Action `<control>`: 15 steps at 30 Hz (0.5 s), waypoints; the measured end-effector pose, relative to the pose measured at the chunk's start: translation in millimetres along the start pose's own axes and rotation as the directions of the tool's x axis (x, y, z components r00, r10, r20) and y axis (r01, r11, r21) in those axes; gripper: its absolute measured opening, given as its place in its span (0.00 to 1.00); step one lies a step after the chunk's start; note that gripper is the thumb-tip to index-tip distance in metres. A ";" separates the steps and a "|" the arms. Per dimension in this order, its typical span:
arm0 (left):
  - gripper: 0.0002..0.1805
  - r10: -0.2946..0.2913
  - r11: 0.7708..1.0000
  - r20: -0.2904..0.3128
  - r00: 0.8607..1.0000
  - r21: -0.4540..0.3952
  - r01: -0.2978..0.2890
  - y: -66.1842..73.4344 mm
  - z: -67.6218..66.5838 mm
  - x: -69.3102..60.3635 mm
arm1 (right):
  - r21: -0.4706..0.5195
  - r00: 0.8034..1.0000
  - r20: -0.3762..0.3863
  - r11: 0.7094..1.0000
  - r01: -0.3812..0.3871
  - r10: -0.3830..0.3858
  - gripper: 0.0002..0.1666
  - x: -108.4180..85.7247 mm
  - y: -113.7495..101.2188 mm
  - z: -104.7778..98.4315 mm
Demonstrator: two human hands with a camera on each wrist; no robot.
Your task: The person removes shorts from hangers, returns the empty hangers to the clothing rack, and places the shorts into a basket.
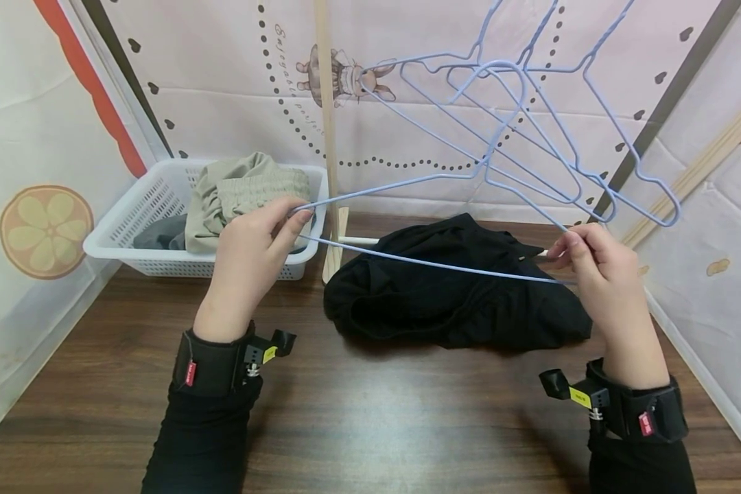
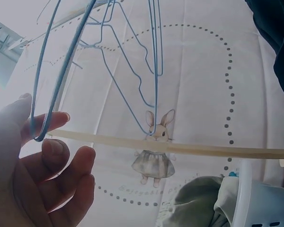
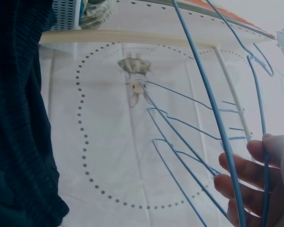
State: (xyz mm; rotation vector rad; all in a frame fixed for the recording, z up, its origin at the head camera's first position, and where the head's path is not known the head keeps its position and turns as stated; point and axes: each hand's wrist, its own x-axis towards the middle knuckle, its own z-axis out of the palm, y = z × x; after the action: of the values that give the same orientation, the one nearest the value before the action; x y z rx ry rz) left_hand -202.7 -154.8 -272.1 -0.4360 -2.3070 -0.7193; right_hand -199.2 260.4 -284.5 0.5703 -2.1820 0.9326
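Note:
A blue wire hanger (image 1: 438,263) is stretched between both hands above the table, its hook pointing up and away. The left hand (image 1: 250,250) pinches its left corner between thumb and index finger; in the left wrist view, the other fingers curl loosely below the wire. At the opposite end, the right hand (image 1: 606,274) grips the hanger's right side with thumb and fingers, wires passing across the fingers in the right wrist view. Under the hanger lies a bunched black garment (image 1: 457,302), apart from both hands, with what looks like an elastic waistband in the right wrist view.
Several matching blue hangers (image 1: 606,33) hang behind the held one. A wooden rack post (image 1: 326,110) rises beside a white plastic basket (image 1: 179,264) holding beige clothing (image 1: 247,192) and a grey cloth (image 1: 160,234). Patterned sheets (image 1: 222,116) enclose the brown table (image 1: 377,412).

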 end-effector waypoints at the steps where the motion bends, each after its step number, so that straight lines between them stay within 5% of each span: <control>1: 0.16 -0.005 1.000 -0.001 1.000 0.001 0.005 -0.5 -0.3 0.2 | -0.001 1.000 -0.013 1.000 -0.003 0.003 0.12 0.1 -0.4 -1.6; 15: 0.18 -0.029 1.000 0.032 0.999 0.002 0.029 -3.5 -3.8 0.0 | -0.007 0.991 -0.123 0.999 -0.046 0.045 0.10 -0.8 -3.3 -17.0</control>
State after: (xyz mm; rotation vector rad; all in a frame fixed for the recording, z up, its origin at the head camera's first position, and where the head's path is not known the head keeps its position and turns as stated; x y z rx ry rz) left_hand -202.5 -159.8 -271.0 -0.4173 -2.3475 -0.7295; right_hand -189.6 271.1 -275.0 0.4480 -2.0958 0.9549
